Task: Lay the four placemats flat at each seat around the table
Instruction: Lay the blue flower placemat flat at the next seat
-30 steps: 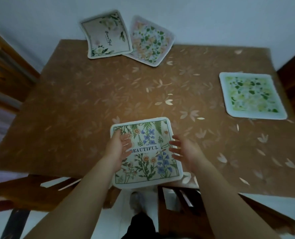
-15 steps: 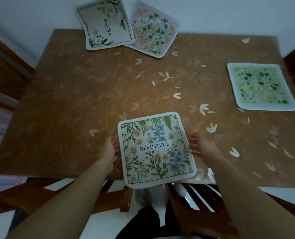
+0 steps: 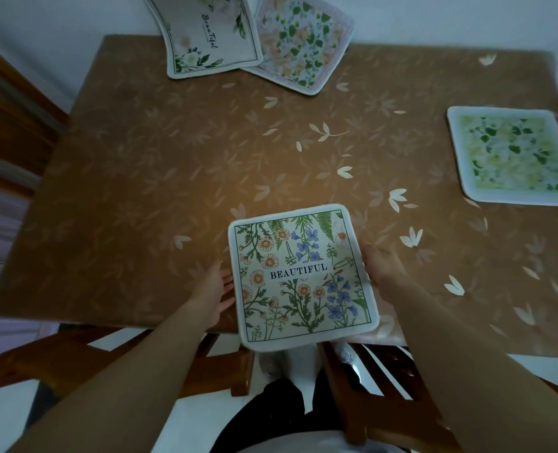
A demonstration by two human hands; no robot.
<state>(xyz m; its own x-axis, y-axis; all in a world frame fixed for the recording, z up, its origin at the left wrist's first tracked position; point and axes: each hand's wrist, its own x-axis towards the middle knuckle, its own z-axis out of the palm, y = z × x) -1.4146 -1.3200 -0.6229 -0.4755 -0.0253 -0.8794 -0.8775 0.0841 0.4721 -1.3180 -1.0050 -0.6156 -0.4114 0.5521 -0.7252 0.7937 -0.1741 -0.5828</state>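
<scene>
A floral placemat reading BEAUTIFUL [image 3: 300, 276] lies at the near edge of the brown table [image 3: 173, 178], its near end hanging over the edge. My left hand [image 3: 214, 292] rests open beside its left side, fingertips touching the mat's edge. My right hand [image 3: 380, 266] is open against its right side. A green-and-yellow placemat [image 3: 512, 156] lies flat at the right. Two more placemats sit at the far edge: a white one with script [image 3: 205, 34] and a pink-green leafy one [image 3: 303, 40] partly under it, both overhanging toward the wall.
Wooden chairs stand at the near edge [image 3: 385, 393] and near left [image 3: 75, 361]. Another wooden chair is at the left side [image 3: 6, 119]. A white wall [image 3: 434, 18] runs behind the table.
My hands came off the top of the BEAUTIFUL placemat and moved out to its two sides. The view shifted closer to the table.
</scene>
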